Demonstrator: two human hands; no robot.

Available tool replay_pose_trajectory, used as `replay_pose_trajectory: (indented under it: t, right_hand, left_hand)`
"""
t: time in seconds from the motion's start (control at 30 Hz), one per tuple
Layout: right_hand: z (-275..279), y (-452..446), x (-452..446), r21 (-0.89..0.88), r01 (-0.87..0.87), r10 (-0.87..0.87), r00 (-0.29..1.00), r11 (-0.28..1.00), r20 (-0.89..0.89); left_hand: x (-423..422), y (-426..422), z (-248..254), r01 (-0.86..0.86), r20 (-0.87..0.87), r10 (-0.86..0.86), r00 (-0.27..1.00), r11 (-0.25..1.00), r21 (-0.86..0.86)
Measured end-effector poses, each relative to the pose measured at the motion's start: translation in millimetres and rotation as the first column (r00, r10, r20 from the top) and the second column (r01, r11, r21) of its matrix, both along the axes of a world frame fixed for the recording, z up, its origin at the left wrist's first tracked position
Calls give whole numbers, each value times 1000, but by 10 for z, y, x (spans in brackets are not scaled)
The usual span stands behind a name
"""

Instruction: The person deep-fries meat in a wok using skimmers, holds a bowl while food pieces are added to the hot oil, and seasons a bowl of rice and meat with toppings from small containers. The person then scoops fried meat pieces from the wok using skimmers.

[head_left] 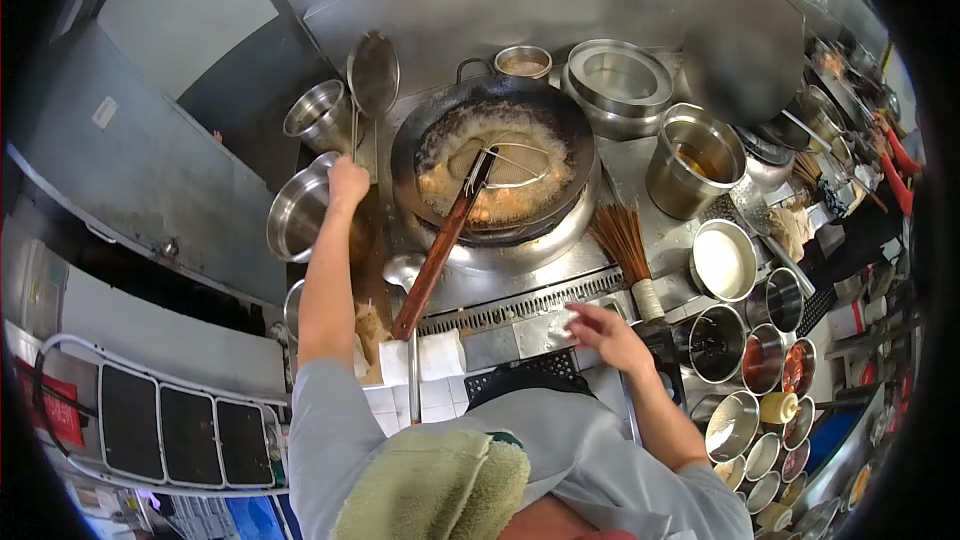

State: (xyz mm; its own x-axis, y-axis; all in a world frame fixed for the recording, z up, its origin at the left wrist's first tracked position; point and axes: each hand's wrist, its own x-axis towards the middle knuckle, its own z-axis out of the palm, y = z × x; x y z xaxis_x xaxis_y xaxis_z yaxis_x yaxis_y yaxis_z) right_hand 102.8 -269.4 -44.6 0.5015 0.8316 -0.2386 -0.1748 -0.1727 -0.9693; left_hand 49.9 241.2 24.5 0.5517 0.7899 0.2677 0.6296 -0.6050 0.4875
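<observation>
My left hand [347,182] is closed on the handle of a round skimmer [374,76], held up left of the wok. Bubbling oil with golden food fills the black wok [408,168]. A wire strainer [520,164] with a long wooden handle [440,258] lies in it, the handle slanting toward me. My right hand [607,335] hovers over the stove's front edge with its fingers apart, holding nothing. Near it lies a bamboo brush [625,242]. A ladle [404,270] rests at the front left of the wok.
Steel pots [300,215] stand at the left, and a tall pot with oil [684,185] at the right. A bowl of white contents [724,260] and several sauce containers [763,358] line the right side. Red-gloved hands [901,168] of a person show at the far right.
</observation>
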Motion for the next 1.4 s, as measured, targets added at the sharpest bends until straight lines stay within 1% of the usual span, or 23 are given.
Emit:
replay_pose_trajectory:
  t: [0.03, 0.07, 0.13, 0.17, 0.23, 0.3, 0.33, 0.43, 0.5, 0.53, 0.57, 0.6, 0.63, 0.7, 0.73, 0.8, 0.9, 0.97, 1.0, 1.07, 1.1, 1.17, 1.4]
  right_hand:
    - [72, 120, 58, 28, -36, 35, 998, 999, 56]
    - [223, 258, 122, 47, -117, 109, 983, 992, 149]
    - [386, 629, 211, 186, -240, 185, 945, 953, 272]
    - [461, 821, 196, 331, -262, 221, 963, 906, 156]
    - [598, 1209, 145, 319, -307, 265, 949, 897, 168]
    - [640, 1540, -54, 442, -90, 197, 959, 893, -202]
    - [653, 1534, -16, 333, -187, 272, 934, 924, -231]
    - [778, 1300, -197, 250, -130, 223, 894, 959, -389]
    - [508, 1222, -212, 360, 57, 117, 889, 931, -443]
    - [487, 1148, -134, 416, 72, 117, 904, 907, -411]
    - [504, 969, 57, 306, 24, 73, 951, 952, -301]
    - [578, 780, 232, 222, 22, 38, 964, 975, -264]
    - [675, 560, 423, 166, -5, 15, 998, 986, -58]
    - [779, 115, 705, -25, 44, -39, 984, 999, 175]
    - [846, -117, 776, -28, 60, -48, 949, 998, 311]
    - [1132, -548, 785, -115, 116, -60, 912, 987, 406]
    - [1485, -984, 697, -255, 143, 87, 694, 956, 715]
    - [1668, -1120, 540, -252, 189, 145, 448, 949, 882]
    - [1715, -1132, 482, -257, 201, 144, 452, 945, 880]
    - [1810, -1106, 407, -294, 175, 273, 133, 940, 953]
    - [1828, -1031, 323, -300, 204, 277, 133, 932, 952]
    - [1732, -697, 293, -514, 203, 487, 167, 834, 857]
    - [1253, -62, 622, -346, 224, 315, 163, 911, 935]
  left_hand:
    - [-96, -96, 153, 10, 128, 22, 992, 968, -249]
    - [-199, -288, 290, -8, 125, 41, 991, 968, -252]
    - [-339, -907, 503, 342, 553, 116, 825, 677, -652]
    - [-377, -1248, 555, 373, 570, 156, 806, 614, -696]
    - [-453, -1854, 457, 507, 657, 213, 723, 482, -714]
    - [-491, -2486, 261, 492, 675, 211, 707, 538, -684]
    - [-523, -2831, 182, 416, 632, 245, 736, 573, -706]
    - [-579, -3456, -83, 483, 690, 190, 699, 586, -651]
    - [-671, -3505, -286, 492, 668, -13, 744, 687, -534]
    - [-746, -3460, -259, 490, 666, -11, 746, 686, -537]
    - [-884, -3346, -196, 483, 433, -308, 847, 786, -386]
    - [-949, -3208, -229, 504, 235, -479, 846, 862, -56]
    - [-1013, -3070, -261, 473, 28, -506, 862, 823, 314]
    - [-1046, -2902, -79, 284, -235, -171, 957, 725, 628]
    - [-1064, -2692, -192, 292, -236, -181, 955, 720, 629]
    - [-1098, -2171, -556, 254, -398, -161, 903, 947, 194]
    - [-1131, -1769, -281, 303, -314, -271, 910, 951, 55]
    - [-1166, -1269, -313, 443, -112, -438, 892, 896, 19]
    - [-1144, -1194, -149, 390, -99, -411, 906, 903, -182]
    - [-1097, -1009, 186, 296, -5, -361, 933, 771, -563]
    - [-1069, -893, 281, 284, 78, -335, 939, 626, -726]
    - [-1112, -906, 501, 273, 71, -343, 937, 587, -762]
    - [-1597, -854, 487, 355, 213, -351, 912, 416, -837]
